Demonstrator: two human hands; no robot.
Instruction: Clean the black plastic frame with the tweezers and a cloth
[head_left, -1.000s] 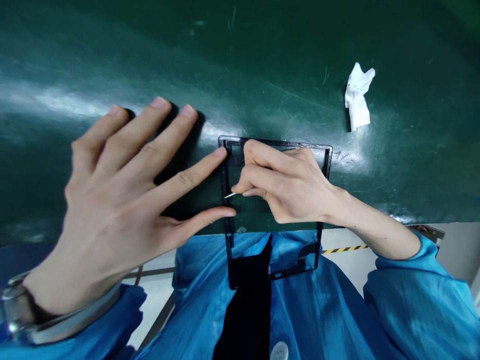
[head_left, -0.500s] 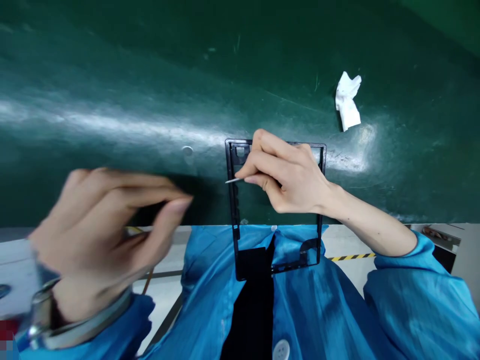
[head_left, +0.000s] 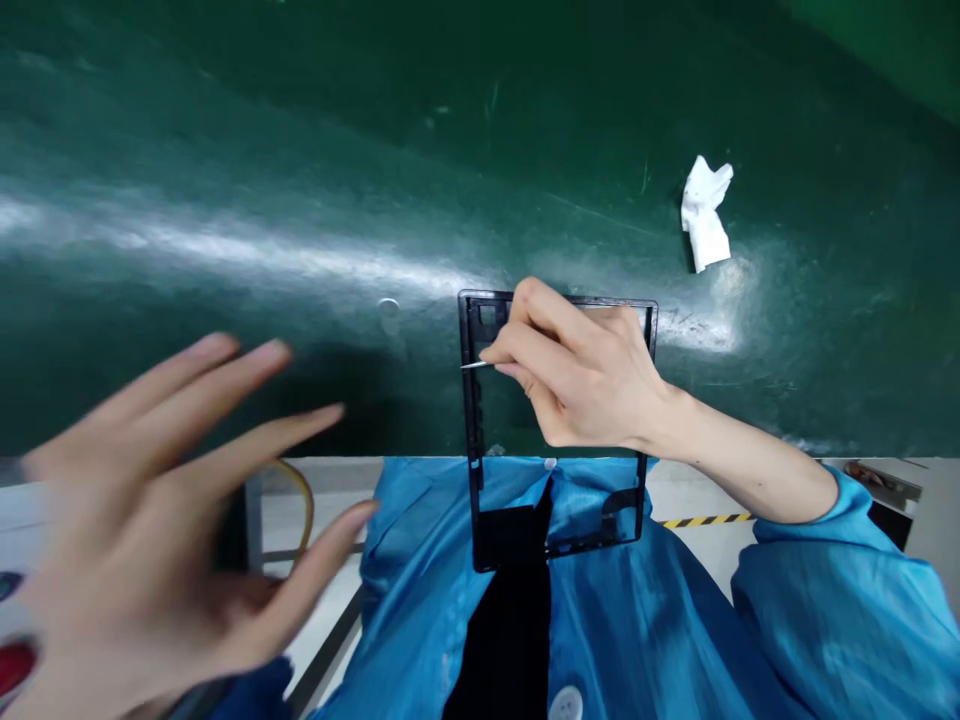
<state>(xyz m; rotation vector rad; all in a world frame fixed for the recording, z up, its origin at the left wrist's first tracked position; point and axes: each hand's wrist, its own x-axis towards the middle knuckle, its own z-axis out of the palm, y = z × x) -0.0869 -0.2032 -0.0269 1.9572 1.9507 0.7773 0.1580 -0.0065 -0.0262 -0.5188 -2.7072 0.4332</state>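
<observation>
A thin black rectangular frame (head_left: 474, 440) with an open middle lies partly on the green table and juts over its near edge. Above it, my right hand (head_left: 585, 370) pinches a slim pointed metal tool (head_left: 477, 365), perhaps one end of tweezers; the rest is hidden in the fingers. The tool's tip is at the frame's left side. My left hand (head_left: 172, 530) is off to the left, blurred by motion, its fingers spread and nothing seen in them. It is apart from the frame.
A crumpled white piece of paper or tissue (head_left: 705, 213) lies on the green table (head_left: 315, 130) at the back right. The table's near edge runs below the hands. Yellow-and-black tape (head_left: 705, 521) and a yellow hose-like curve (head_left: 306, 500) show beyond it.
My left hand has moved left and down, and its fingers have gone from pinched together to spread. The right hand still holds the tool over the frame; the whole view has shifted slightly.
</observation>
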